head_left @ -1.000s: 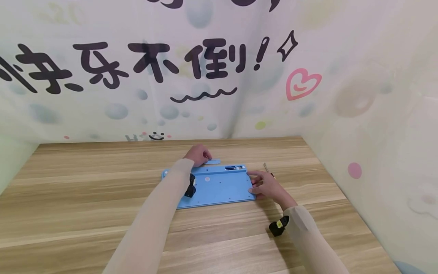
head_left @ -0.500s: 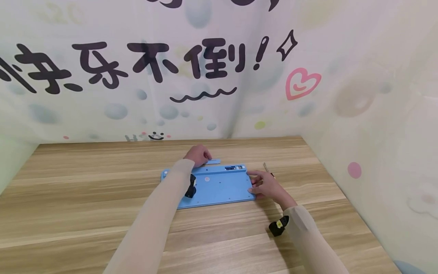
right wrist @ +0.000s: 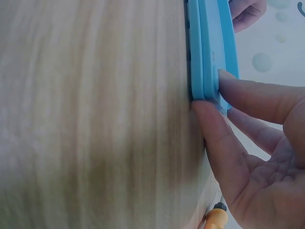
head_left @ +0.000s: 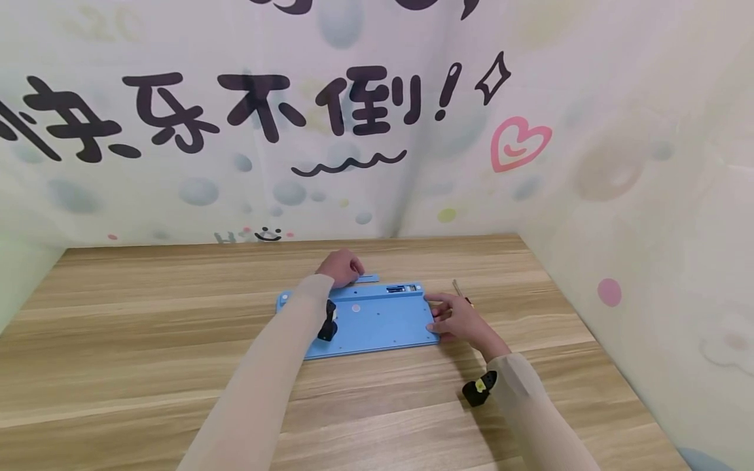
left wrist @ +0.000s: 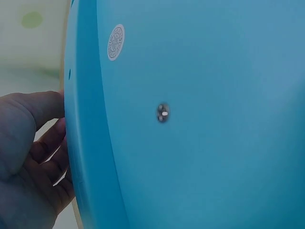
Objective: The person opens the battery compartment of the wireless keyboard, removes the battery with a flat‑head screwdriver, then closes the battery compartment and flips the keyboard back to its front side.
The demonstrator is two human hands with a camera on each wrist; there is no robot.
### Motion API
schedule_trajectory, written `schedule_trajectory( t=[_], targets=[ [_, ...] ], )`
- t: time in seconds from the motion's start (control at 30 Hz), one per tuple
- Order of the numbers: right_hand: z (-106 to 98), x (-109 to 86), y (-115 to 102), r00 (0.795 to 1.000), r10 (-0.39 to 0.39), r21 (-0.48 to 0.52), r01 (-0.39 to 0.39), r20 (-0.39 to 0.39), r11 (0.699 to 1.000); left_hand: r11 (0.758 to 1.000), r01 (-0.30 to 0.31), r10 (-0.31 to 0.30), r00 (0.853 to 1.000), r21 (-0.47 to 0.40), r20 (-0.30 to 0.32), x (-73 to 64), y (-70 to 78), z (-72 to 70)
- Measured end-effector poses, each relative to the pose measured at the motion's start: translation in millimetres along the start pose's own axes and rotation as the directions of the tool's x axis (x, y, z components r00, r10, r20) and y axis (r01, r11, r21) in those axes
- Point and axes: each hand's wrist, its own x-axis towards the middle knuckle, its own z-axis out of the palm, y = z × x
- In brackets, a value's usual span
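A blue keyboard (head_left: pixel 377 327) lies face down on the table, with screws and a round sticker on its underside. At its back right, an uncovered battery slot (head_left: pixel 403 288) shows dark contents. My left hand (head_left: pixel 340 267) is behind the back edge, its curled fingers pinching one end of a narrow blue battery cover (head_left: pixel 368 279). In the left wrist view the keyboard's raised edge hides those fingertips. My right hand (head_left: pixel 462 322) grips the keyboard's right side; the right wrist view has the thumb (right wrist: pixel 248 93) on the underside and another finger beneath the corner.
A screwdriver (head_left: pixel 458 288) lies just beyond my right hand, which partly covers it; its orange handle (right wrist: pixel 217 218) appears in the right wrist view. The wood-grain table (head_left: pixel 147 340) meets a printed cloth wall (head_left: pixel 194 196) at the back and another at the right.
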Motion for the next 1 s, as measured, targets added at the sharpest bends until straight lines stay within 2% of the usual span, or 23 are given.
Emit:
schedule_trajectory(
  t=[0.33, 0.67, 0.87, 1.0],
  targets=[
    [1.6, 1.0, -0.2, 1.0, 0.005, -0.002, -0.005, -0.003, 1.0, 1.0, -0.026, 0.026, 1.0, 0.005, -0.004, 2.1, -2.2, -4.1],
    [0.7, -0.2, -1.1, 1.0, 0.005, -0.002, -0.005, -0.001, 1.0, 0.993, -0.105, 0.107, 0.993, -0.045, 0.048, -20.0, 22.3, -17.0],
    [0.4, -0.1, -1.6, 1.0, 0.013, 0.001, -0.013, 0.004, 1.0, 0.987, -0.151, 0.155, 0.986, -0.056, 0.06, -28.6, 26.5, -18.7],
    [0.3, 0.7, -0.8, 1.0, 0.018, 0.005, -0.019, 0.006, 1.0, 0.987, -0.152, 0.156, 0.985, -0.054, 0.074, -33.5, 27.6, -19.5]
  ],
)
